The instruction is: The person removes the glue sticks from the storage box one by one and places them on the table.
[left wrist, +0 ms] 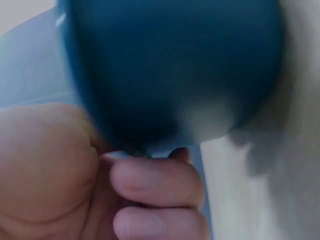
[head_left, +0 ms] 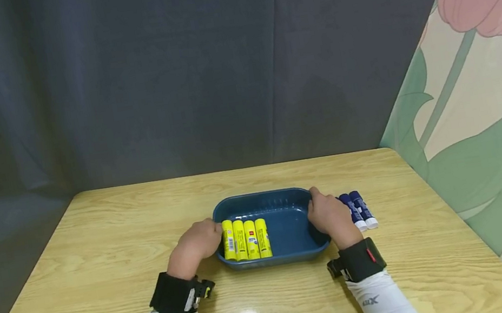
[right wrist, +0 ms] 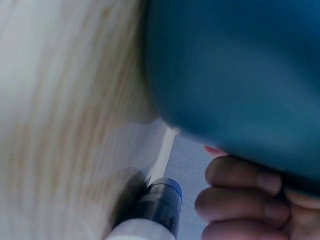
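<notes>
A dark blue oval-cornered plastic tray (head_left: 292,226) is in the middle of the wooden table. Yellow labelled tubes that look like glue sticks (head_left: 246,239), several of them, lie side by side in its left part. My left hand (head_left: 199,241) grips the tray's left end, thumb at the rim and fingers curled beneath it in the left wrist view. At the opposite end my right hand (head_left: 331,216) holds the rim, its curled fingers (right wrist: 242,200) against the tray's outer wall. Whether the tray's base touches the table I cannot tell.
Dark blue tubes with white ends (head_left: 362,210) lie on the table just right of my right hand, which partly hides them. Behind the table's back edge hangs a dark grey curtain (head_left: 199,77). A wall with painted flowers (head_left: 501,149) borders the right side.
</notes>
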Demonstrator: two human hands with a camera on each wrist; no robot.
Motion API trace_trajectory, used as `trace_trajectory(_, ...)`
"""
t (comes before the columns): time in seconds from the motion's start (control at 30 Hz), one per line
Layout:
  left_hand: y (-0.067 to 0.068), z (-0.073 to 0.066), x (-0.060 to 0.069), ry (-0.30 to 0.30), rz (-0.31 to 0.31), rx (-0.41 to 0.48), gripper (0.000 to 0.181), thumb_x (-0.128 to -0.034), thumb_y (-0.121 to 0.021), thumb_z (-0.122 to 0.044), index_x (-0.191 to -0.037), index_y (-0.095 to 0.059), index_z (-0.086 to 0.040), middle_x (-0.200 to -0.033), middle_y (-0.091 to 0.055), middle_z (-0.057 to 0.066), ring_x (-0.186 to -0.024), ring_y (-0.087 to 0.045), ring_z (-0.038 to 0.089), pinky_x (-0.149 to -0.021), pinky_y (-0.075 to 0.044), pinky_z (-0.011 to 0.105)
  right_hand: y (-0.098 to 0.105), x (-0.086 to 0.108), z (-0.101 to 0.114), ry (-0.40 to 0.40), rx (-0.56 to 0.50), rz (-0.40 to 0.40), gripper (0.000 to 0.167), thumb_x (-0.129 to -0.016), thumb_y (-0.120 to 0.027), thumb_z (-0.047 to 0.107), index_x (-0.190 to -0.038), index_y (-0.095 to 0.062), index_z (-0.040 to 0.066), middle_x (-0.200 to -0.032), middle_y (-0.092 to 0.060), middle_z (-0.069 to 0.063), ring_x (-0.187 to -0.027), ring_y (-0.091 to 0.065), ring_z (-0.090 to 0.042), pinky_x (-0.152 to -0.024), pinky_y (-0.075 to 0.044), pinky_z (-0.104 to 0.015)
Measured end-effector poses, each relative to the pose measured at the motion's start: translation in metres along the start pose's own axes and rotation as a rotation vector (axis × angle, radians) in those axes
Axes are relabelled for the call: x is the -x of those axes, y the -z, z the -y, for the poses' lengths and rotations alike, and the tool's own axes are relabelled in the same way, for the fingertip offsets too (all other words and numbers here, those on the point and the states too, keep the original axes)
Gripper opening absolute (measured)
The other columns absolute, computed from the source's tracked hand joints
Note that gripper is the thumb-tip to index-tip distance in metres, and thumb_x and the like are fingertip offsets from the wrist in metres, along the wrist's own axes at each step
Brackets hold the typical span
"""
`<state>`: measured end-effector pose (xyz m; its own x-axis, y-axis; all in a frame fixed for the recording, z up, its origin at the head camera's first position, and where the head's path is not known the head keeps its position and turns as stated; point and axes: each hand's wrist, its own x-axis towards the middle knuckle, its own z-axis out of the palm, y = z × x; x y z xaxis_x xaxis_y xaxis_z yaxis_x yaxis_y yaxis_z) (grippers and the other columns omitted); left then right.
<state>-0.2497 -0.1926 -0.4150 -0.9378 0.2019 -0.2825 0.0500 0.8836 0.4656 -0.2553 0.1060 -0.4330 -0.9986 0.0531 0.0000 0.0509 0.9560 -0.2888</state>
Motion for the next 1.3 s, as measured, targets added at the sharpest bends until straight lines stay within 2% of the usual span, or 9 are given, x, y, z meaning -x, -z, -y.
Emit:
trace_trajectory(0.17, 0.023, -0.006, 0.01, -0.029, -0.065, 0.0, 0.04, -0.1068, -0.046, -0.03, -0.12, -0.055, 0.006, -0.077, -0.05, 0.01, -0.066, -0.052, 0.023, -0.058, -0.039, 0.032, 0.0, 0.001, 0.002, -0.001, -0.012, -0.002, 0.043, -0.103, -0.044, 0.018, -0.143, -0.046, 0.0, -0.103, -0.066, -0.03, -0.072, -0.063, -0.035, -0.056, -0.05, -0.047)
trace_trajectory(0.37, 0.032, -0.041, 0.022, -0.112, -0.153, 0.062, 0.025, -0.1058, -0.05, -0.027, -0.096, -0.053, -0.005, -0.069, -0.042, 0.006, -0.057, -0.043, 0.02, -0.055, -0.034, 0.031, 0.0, 0.002, 0.003, -0.017, -0.006, 0.004, 0.043, -0.104, -0.044, 0.018, -0.143, -0.046, 0.001, -0.105, -0.066, -0.03, -0.077, -0.065, -0.037, -0.058, -0.051, -0.048)
trace_trajectory(0.47, 0.028, -0.061, 0.022, -0.133, -0.173, 0.073, 0.022, -0.1048, -0.053, -0.027, -0.097, -0.054, -0.006, -0.071, -0.046, 0.006, -0.058, -0.045, 0.02, -0.056, -0.035, 0.032, -0.001, 0.001, 0.005, -0.016, -0.004, -0.001, 0.043, -0.104, -0.044, 0.019, -0.143, -0.046, 0.002, -0.105, -0.067, -0.029, -0.077, -0.065, -0.036, -0.059, -0.051, -0.049)
trace_trajectory(0.63, 0.015, -0.087, 0.019, -0.156, -0.14, 0.062, 0.032, -0.1037, -0.055, -0.029, -0.124, -0.057, -0.005, -0.083, -0.057, 0.006, -0.061, -0.052, 0.019, -0.06, -0.039, 0.034, -0.003, 0.0, 0.009, -0.028, -0.011, 0.007, 0.044, -0.104, -0.044, 0.02, -0.145, -0.045, 0.003, -0.111, -0.066, -0.029, -0.083, -0.066, -0.037, -0.063, -0.052, -0.051)
trace_trajectory(0.73, 0.007, -0.097, 0.017, -0.155, -0.117, 0.031, 0.039, -0.1033, -0.056, -0.031, -0.134, -0.055, -0.006, -0.102, -0.064, 0.009, -0.072, -0.058, 0.022, -0.066, -0.045, 0.037, -0.002, 0.0, 0.01, -0.033, -0.005, 0.01, 0.045, -0.104, -0.044, 0.021, -0.145, -0.045, 0.004, -0.113, -0.066, -0.029, -0.086, -0.067, -0.039, -0.066, -0.053, -0.054)
trace_trajectory(0.87, -0.007, -0.102, 0.009, -0.126, -0.103, -0.042, 0.044, -0.1014, -0.059, -0.033, -0.136, -0.056, -0.007, -0.118, -0.065, 0.012, -0.089, -0.063, 0.025, -0.08, -0.052, 0.045, 0.0, 0.001, 0.008, -0.031, 0.006, 0.006, 0.044, -0.104, -0.045, 0.02, -0.144, -0.046, 0.003, -0.11, -0.066, -0.028, -0.085, -0.066, -0.039, -0.065, -0.053, -0.054)
trace_trajectory(0.93, -0.013, -0.102, 0.004, -0.105, -0.097, -0.071, 0.044, -0.1, -0.062, -0.033, -0.134, -0.057, -0.006, -0.114, -0.066, 0.011, -0.089, -0.062, 0.025, -0.082, -0.051, 0.046, 0.001, 0.001, 0.008, -0.03, 0.006, 0.006, 0.043, -0.104, -0.045, 0.019, -0.143, -0.046, 0.003, -0.11, -0.066, -0.029, -0.085, -0.066, -0.039, -0.065, -0.053, -0.053)
trace_trajectory(1.13, -0.026, -0.099, -0.007, -0.055, -0.059, -0.093, 0.03, -0.0965, -0.067, -0.03, -0.113, -0.066, -0.005, -0.082, -0.058, 0.007, -0.071, -0.054, 0.022, -0.07, -0.046, 0.04, 0.003, 0.001, 0.009, -0.037, -0.003, 0.011, 0.044, -0.104, -0.044, 0.02, -0.145, -0.045, 0.003, -0.113, -0.066, -0.029, -0.087, -0.066, -0.039, -0.066, -0.053, -0.053)
trace_trajectory(1.3, -0.034, -0.097, -0.01, -0.01, -0.042, -0.112, 0.021, -0.0925, -0.073, -0.026, -0.099, -0.069, -0.006, -0.077, -0.058, 0.007, -0.071, -0.056, 0.022, -0.07, -0.049, 0.04, 0.001, 0.003, 0.01, -0.038, -0.004, 0.013, 0.044, -0.104, -0.044, 0.02, -0.144, -0.046, 0.003, -0.115, -0.066, -0.029, -0.092, -0.067, -0.039, -0.069, -0.054, -0.054)
